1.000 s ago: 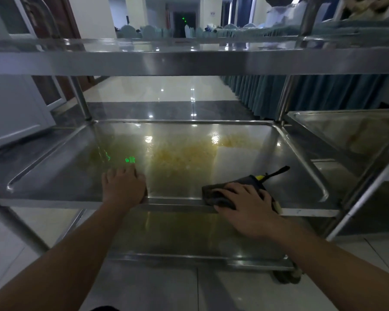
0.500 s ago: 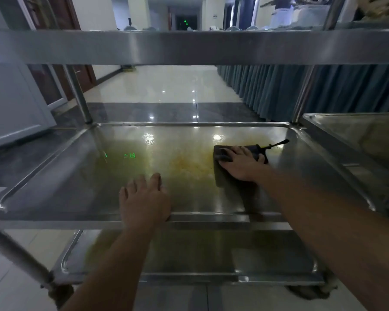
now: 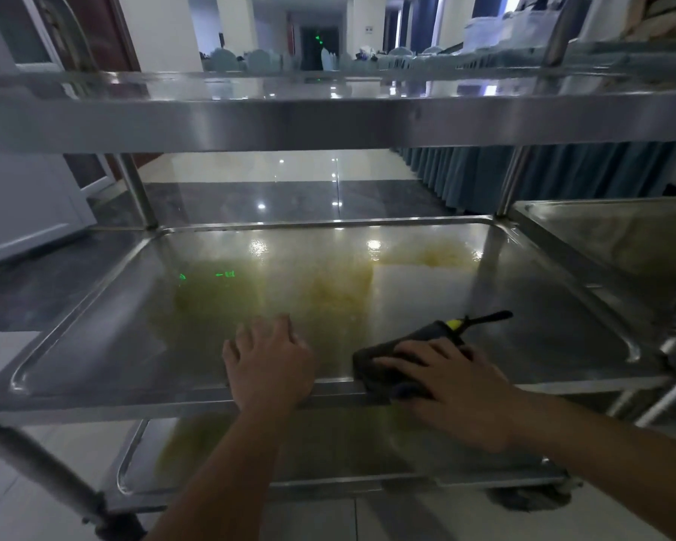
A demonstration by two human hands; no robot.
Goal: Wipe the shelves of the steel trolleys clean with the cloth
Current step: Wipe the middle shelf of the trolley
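Observation:
A steel trolley stands in front of me with three shelves. Its middle shelf (image 3: pixel 543 318) carries a yellowish smear (image 3: pixel 340 283) across the centre and back. My right hand (image 3: pixel 449 380) lies flat on a dark cloth (image 3: pixel 379 365) with a yellow tag and black loop, pressing it against the shelf's front rim. My left hand (image 3: pixel 270 361) rests palm down on the same front rim, fingers spread, holding nothing. The bottom shelf (image 3: pixel 328 451) below also looks stained yellow-green.
The top shelf (image 3: pixel 328 119) runs overhead close to my view. A second steel trolley (image 3: pixel 621 244) stands against the right side. Blue skirted tables (image 3: pixel 484 173) line the glossy floor beyond. A white door (image 3: pixel 20 197) is at the left.
My right hand has pulled the cloth back from the middle-right of the shelf to its front rim. My left hand has stayed on the front edge.

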